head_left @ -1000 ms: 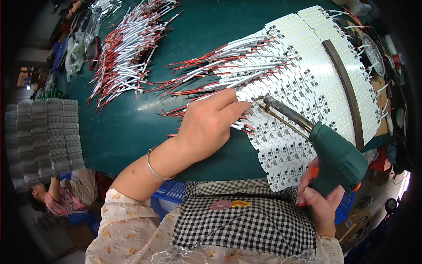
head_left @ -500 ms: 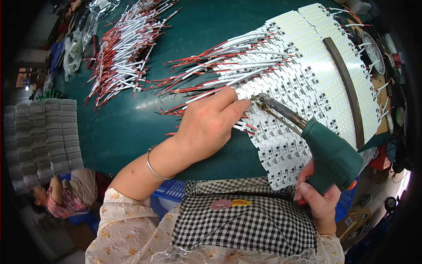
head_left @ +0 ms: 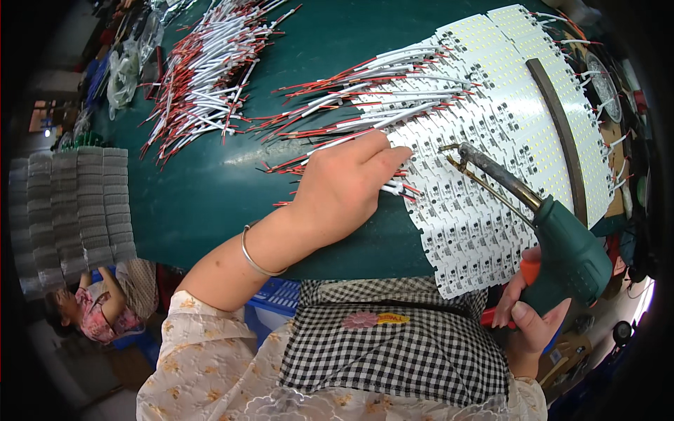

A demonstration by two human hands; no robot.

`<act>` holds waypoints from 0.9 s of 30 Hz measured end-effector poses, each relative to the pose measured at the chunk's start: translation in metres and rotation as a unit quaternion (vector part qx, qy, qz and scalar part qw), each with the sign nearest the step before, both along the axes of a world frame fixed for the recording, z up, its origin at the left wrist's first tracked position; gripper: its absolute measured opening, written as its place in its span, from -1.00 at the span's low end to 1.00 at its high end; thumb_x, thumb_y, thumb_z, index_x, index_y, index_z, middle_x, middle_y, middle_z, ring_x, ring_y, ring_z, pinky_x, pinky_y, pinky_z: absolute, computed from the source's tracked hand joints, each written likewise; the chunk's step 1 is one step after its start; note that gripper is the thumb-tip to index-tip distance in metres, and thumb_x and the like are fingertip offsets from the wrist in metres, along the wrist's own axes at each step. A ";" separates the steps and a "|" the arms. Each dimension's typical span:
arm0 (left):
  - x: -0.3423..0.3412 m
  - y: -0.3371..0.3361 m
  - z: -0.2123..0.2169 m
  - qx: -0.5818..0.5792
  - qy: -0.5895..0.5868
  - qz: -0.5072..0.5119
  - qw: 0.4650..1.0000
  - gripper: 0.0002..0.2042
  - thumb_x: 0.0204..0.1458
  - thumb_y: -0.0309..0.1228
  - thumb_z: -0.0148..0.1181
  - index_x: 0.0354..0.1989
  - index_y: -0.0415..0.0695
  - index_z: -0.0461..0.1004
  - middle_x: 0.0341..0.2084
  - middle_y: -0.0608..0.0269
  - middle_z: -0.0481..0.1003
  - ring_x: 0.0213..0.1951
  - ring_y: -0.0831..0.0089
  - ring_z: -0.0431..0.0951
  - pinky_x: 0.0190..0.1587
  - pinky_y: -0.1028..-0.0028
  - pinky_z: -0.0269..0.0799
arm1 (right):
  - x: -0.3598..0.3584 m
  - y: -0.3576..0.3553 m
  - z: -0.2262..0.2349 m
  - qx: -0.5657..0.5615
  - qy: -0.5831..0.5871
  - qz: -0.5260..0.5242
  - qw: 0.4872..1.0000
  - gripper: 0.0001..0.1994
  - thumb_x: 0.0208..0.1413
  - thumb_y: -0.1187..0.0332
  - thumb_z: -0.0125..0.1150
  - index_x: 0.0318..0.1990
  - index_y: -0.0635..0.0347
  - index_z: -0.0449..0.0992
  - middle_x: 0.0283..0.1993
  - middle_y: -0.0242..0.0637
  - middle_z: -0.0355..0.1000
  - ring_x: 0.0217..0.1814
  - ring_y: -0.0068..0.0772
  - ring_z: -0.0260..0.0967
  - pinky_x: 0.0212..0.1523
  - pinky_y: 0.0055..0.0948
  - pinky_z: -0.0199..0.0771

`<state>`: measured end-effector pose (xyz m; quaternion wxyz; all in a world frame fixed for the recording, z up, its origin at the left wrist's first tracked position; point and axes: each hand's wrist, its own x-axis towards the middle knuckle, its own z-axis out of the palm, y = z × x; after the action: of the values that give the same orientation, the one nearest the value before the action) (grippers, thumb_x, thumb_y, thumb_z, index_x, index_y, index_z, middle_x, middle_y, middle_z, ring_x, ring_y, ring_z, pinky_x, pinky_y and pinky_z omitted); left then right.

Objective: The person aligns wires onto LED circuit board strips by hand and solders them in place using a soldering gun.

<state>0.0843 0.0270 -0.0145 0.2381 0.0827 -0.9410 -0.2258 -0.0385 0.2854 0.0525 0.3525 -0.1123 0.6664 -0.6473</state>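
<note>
My right hand [head_left: 537, 323] is closed round the handle of a green soldering gun [head_left: 572, 256] with an orange trigger. Its dark metal barrel points up and left, and the tip hangs over a sheet of white circuit boards [head_left: 463, 242], a short way right of my left fingertips. My left hand [head_left: 340, 186] reaches over the sheet's left edge with thumb and forefinger pinched together. What they pinch is hidden. Red, black and white wires [head_left: 323, 156] pass beside and beneath that hand, and more wires [head_left: 407, 99] lie in rows across the boards.
A large pile of white-sleeved wires [head_left: 210, 77] lies at the far left of the green table [head_left: 182, 217]. A dark curved bar [head_left: 559, 137] rests on the boards with yellow dots. Stacked grey pieces [head_left: 77, 210] stand at the left. Beyond them sits another person [head_left: 105, 305].
The soldering gun has moved right, its tip drawing away from my left fingertips. My left hand stays pinched at the board edge; the whole view has shifted slightly.
</note>
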 end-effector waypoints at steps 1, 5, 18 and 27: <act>0.000 -0.002 -0.002 0.000 -0.001 0.000 1.000 -0.52 -0.44 -0.79 0.08 -0.22 -0.18 0.55 -0.50 0.21 0.44 -0.49 0.28 0.51 -0.50 0.40 0.44 | 0.000 0.001 -0.001 -0.002 -0.004 0.005 1.000 -0.29 -0.17 0.29 0.39 0.06 0.54 0.15 -0.62 -0.23 0.27 -0.77 -0.51 0.22 -0.76 -0.56 0.32; -0.002 -0.009 -0.008 0.088 0.021 -0.050 0.995 -0.48 -0.49 -0.83 0.02 -0.24 -0.19 0.57 -0.50 0.18 0.46 -0.44 0.29 0.53 -0.45 0.43 0.45 | 0.003 0.006 -0.004 -0.002 0.006 -0.014 1.000 -0.32 -0.17 0.31 0.38 0.04 0.54 0.17 -0.62 -0.22 0.27 -0.76 -0.50 0.23 -0.75 -0.56 0.33; -0.003 -0.006 -0.009 0.011 0.043 -0.059 0.997 -0.53 -0.46 -0.77 0.07 -0.26 -0.15 0.57 -0.51 0.24 0.46 -0.52 0.33 0.50 -0.56 0.43 0.40 | 0.003 0.012 -0.009 0.059 -0.051 0.082 0.994 -0.44 -0.14 0.50 0.21 0.08 0.44 0.19 -0.44 -0.16 0.33 -0.61 -0.47 0.31 -0.58 -0.55 0.44; -0.002 -0.001 -0.005 -0.050 0.032 -0.052 0.997 -0.58 -0.40 -0.71 0.12 -0.23 -0.17 0.54 -0.51 0.24 0.45 -0.55 0.34 0.49 -0.59 0.41 0.38 | 0.002 0.032 -0.030 0.044 0.121 0.176 0.976 -0.43 -0.12 0.52 0.23 0.10 0.43 0.18 -0.49 -0.21 0.32 -0.60 -0.49 0.30 -0.55 -0.52 0.43</act>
<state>0.0824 0.0258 -0.0195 0.2598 0.0148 -0.9461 -0.1930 -0.0361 0.3177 0.0230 0.3823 -0.2900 0.7018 -0.5265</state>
